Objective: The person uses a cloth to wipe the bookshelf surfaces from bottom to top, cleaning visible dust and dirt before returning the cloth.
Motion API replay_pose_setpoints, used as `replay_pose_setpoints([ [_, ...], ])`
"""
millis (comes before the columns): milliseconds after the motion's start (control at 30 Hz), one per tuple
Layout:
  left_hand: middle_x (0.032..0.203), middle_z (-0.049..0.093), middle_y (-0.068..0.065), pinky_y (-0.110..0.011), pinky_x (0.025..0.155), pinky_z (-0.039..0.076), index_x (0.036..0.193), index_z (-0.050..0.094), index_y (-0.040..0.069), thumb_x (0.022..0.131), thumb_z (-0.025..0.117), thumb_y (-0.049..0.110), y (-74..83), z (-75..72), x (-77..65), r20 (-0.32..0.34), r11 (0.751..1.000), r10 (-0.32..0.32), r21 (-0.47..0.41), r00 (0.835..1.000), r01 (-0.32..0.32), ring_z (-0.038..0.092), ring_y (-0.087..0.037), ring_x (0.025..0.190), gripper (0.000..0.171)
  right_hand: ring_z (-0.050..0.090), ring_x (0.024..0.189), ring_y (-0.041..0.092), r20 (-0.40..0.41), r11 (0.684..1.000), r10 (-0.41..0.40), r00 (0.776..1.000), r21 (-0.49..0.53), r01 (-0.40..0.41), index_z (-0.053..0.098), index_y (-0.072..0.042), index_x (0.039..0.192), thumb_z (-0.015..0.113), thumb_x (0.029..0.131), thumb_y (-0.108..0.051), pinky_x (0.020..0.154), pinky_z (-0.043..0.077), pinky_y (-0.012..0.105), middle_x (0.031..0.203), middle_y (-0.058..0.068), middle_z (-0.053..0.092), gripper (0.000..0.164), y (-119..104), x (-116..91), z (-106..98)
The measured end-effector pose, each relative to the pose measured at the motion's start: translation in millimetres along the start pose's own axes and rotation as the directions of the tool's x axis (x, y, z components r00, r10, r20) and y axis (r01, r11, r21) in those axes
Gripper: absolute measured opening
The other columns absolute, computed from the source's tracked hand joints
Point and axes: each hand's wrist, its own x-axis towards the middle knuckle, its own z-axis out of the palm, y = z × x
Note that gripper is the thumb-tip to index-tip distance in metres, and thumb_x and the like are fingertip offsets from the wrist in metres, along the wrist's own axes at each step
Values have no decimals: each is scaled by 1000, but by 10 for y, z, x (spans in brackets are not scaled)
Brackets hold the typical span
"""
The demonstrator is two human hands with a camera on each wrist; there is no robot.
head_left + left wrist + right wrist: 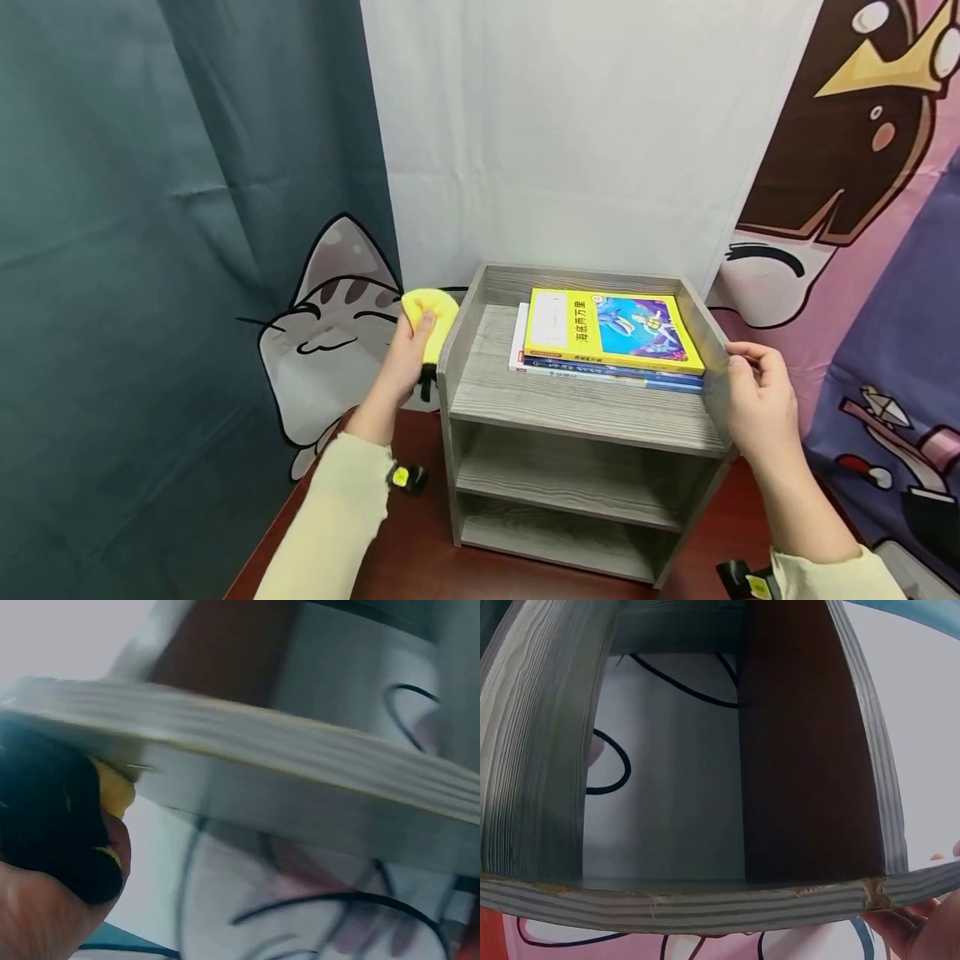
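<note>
A small grey wood-grain shelf (585, 427) stands on the table, with a stack of books (611, 333), a yellow one on top. My left hand (405, 354) is beside the shelf's left side panel and holds a soft yellow cloth (431, 321) with a black part. Up close, the left wrist view has the cloth's black part (52, 810) over the fingers, near the panel edge. On the other side, my right hand (761, 400) grips the edge of the right side panel (717, 379). Only its fingers (919, 919) show at the corner of the right wrist view.
The reddish-brown table (397, 533) extends under the shelf. Directly behind hangs a white curtain (570, 142), with a teal curtain (150, 250) at left and a printed cartoon curtain (892, 275) at right. Below the top board the shelf has two lower compartments.
</note>
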Motion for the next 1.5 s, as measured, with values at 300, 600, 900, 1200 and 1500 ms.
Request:
replay_pose_setpoints([
  [300, 97, 52, -14, -31, 68, 46, 127, 36, 5, 98, 39, 37, -986, 204, -585, 44, 983, -138, 130, 989, 131, 53, -17, 79, 43, 45, 94, 4, -29, 1000, -2, 1000, -11, 2, 55, -16, 114, 40, 96, -22, 76, 31, 19, 103, -13, 46, 24, 3, 70, -103],
  [600, 117, 48, -21, -36, 76, 45, 138, 28, 4, 99, 38, 38, -1734, 260, -864, 120, 972, -202, 149, 972, 183, 53, -25, 97, 52, 46, 95, 2, -31, 1000, 7, 999, -16, -8, 55, -17, 115, 41, 95, -23, 76, 31, 18, 102, -14, 47, 24, 4, 99, -102],
  [900, 133, 39, -29, -53, 94, 34, 140, 30, -4, 98, 42, 36, -2290, 261, -1209, 80, 934, -288, 242, 954, 262, 39, -42, 120, 59, 45, 95, 4, -23, 1000, 11, 1000, -16, -11, 55, -15, 115, 40, 96, -23, 76, 31, 18, 103, -12, 48, 26, -17, 59, -52],
  [1200, 133, 35, -35, -56, 94, 33, 136, 33, -11, 97, 47, 32, -2394, 179, -1285, 49, 902, -272, 361, 961, 237, 36, -48, 121, 60, 45, 96, 3, -9, 1000, 8, 1000, -8, -8, 53, -13, 116, 41, 96, -23, 77, 31, 18, 106, -9, 48, 26, -19, 26, -23],
  [1500, 114, 52, -17, -45, 63, 46, 129, 51, 12, 87, 61, 37, -2180, -65, -1126, -74, 631, -211, 751, 975, 194, 53, -33, 90, 50, 47, 98, 4, 0, 1000, 20, 1000, 13, -20, 53, -14, 115, 41, 95, -23, 76, 32, 19, 106, -7, 48, 25, -10, -8, 11],
])
